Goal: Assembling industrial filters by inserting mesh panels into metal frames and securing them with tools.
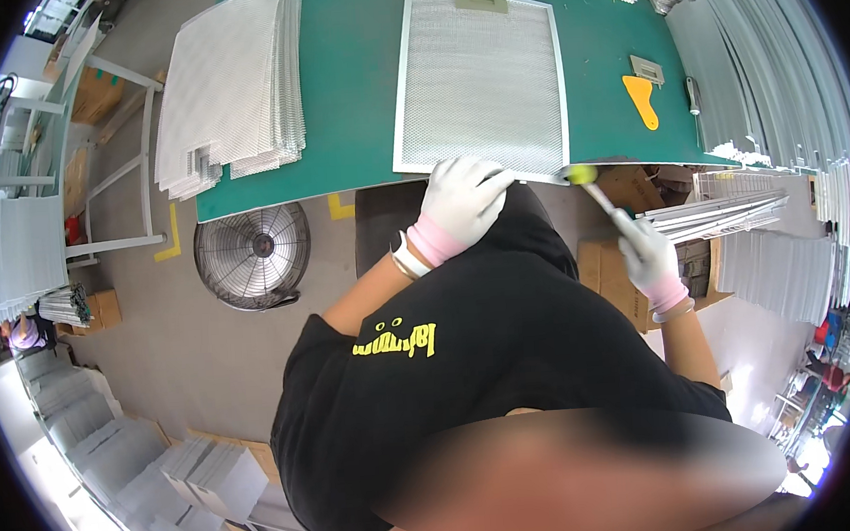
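The panel [477, 87] lies flat on the bench [356, 94], its near edge along the bench's own, probably so that its rim and corners stay within easy reach of both hands. The left hand [462, 200] rests on that near edge, fingers close together and laid over the frame, likely to steady it; whether the thumb pinches from below, I cannot tell. The right hand [650, 249], to the right of the panel and nearer the body, has its fingers wrapped round the handle of a mallet [585, 176]. This grip, well back from the head, seems to leave the head free to swing. The head is just beside the panel's near right corner; whether the two touch is unclear.

Left of the panel, a stack [229, 83] stands apart, perhaps to leave working room. To its right lie a scraper [641, 101] and a small plate [647, 70], near enough to pick up easily.

The panel is a rectangle of fine silvery mesh in a smooth, pale, metallic-looking frame, with a dull inset strip at the far edge. The stack's sheets are similarly meshed, with notched near edges. The mallet's head is stubby and yellow-green, the scraper flat, flared and yellow, the gloves white with pink cuffs
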Action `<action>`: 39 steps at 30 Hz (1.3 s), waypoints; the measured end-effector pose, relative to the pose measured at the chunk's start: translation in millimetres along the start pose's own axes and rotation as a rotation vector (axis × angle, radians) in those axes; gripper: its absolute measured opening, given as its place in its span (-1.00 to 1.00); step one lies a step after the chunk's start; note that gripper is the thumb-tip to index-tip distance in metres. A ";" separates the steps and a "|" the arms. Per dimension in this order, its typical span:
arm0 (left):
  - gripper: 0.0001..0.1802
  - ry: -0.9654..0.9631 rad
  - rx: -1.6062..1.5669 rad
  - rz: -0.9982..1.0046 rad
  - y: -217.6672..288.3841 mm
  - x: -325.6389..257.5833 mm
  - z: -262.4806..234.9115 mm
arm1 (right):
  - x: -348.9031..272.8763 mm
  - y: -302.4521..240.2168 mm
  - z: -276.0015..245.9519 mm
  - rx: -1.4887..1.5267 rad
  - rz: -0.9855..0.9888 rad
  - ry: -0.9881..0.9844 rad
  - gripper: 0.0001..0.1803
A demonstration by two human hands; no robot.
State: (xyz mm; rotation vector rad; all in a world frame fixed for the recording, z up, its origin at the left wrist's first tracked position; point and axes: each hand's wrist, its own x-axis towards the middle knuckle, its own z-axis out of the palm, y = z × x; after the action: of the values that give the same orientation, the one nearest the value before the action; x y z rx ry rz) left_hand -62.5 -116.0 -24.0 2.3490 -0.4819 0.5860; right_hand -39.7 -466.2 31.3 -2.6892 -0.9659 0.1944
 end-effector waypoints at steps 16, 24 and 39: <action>-0.88 -0.219 0.232 0.009 7.0 -40.8 12.7 | 155.0 59.7 -19.3 -0.260 0.073 0.437 -0.37; -0.85 -0.401 0.186 0.151 -12.9 -77.4 -2.5 | 237.3 17.9 -65.4 0.250 -0.153 -0.132 -0.33; -0.07 -0.117 0.861 -1.202 -115.9 -2.0 -204.7 | -95.2 61.2 -339.2 0.536 0.130 1.641 -0.40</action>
State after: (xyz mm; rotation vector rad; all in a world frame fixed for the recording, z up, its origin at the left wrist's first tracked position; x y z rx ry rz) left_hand -66.1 105.4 55.2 2.8339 1.3355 0.0275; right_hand -2.2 -644.3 339.1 -1.5118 -0.1123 -1.2830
